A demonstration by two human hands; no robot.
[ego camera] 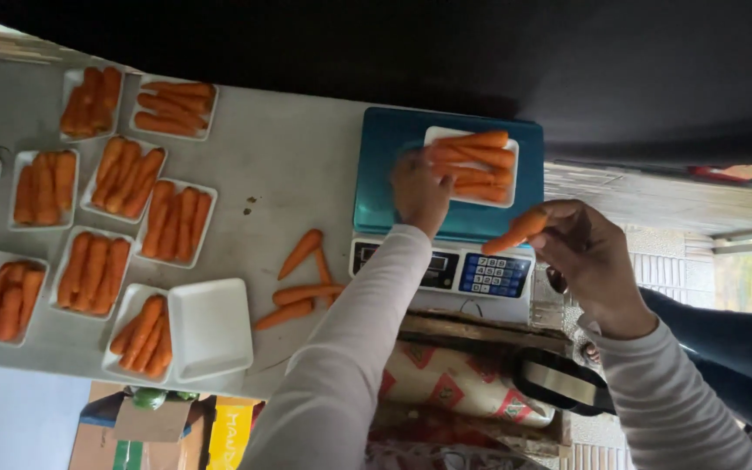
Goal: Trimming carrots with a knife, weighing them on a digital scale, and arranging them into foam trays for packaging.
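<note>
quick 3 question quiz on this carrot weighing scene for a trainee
1. True or false: the right hand holds a carrot.
2. Where is the left hand? A) on the empty white tray B) at the tray of carrots on the teal scale C) on the loose carrots
3. What lies on the table just left of the scale's keypad?

Key: 1 true. 2 B. 3 loose carrots.
</note>
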